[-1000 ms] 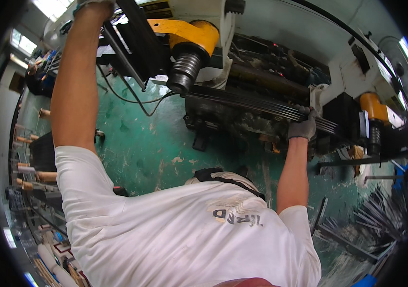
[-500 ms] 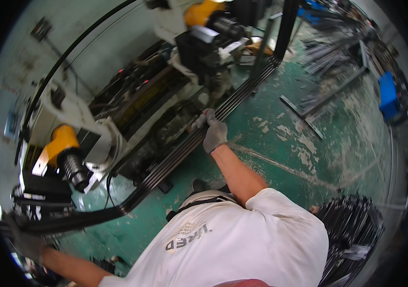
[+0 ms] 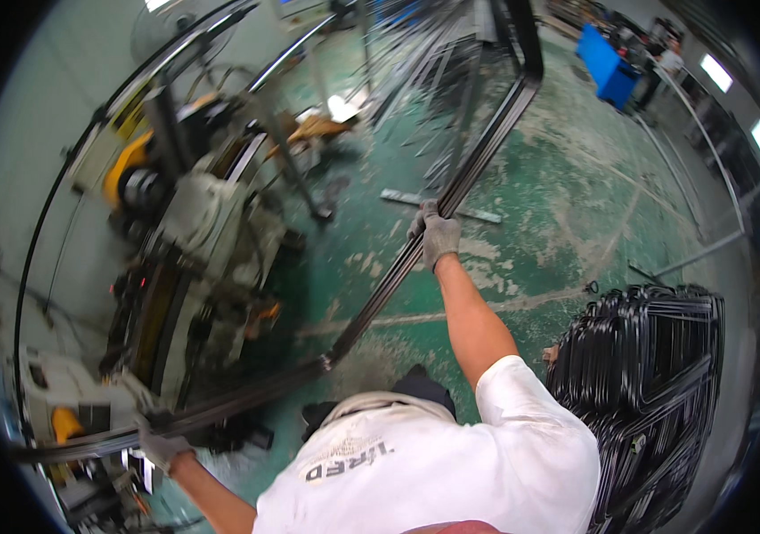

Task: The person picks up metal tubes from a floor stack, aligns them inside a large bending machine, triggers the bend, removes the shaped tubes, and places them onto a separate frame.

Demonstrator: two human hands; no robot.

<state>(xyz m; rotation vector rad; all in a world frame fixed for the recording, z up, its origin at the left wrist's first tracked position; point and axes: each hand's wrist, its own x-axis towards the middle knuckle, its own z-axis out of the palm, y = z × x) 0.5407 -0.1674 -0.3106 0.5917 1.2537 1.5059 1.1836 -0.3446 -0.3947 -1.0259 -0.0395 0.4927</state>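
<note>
Several long dark metal tubes (image 3: 383,289), bent and laid together as a bundle, run slantwise across in front of me. Toward the far right they turn a corner and continue upward. My right hand (image 3: 438,234), in a grey work glove, is closed around the bundle at mid-length. Down at the left, my gloved left hand (image 3: 162,446) grips the same tubes closer to their left bend; its fingers are partly hidden and blurred. A thin black tube curves up along the left side of view; whether it belongs to the bundle I cannot tell.
Machines with a yellow motor (image 3: 127,178) stand at the left. A stack of bent black tube frames (image 3: 651,374) sits at the right. Loose metal bars (image 3: 429,76) lie on the green floor (image 3: 567,222) ahead. Farther off are a blue bin (image 3: 609,67) and a person (image 3: 667,60).
My view has swung to the right, with the machines shifting left and the frame stack showing more fully. Both hands still hold the tubes, which have turned along with me.
</note>
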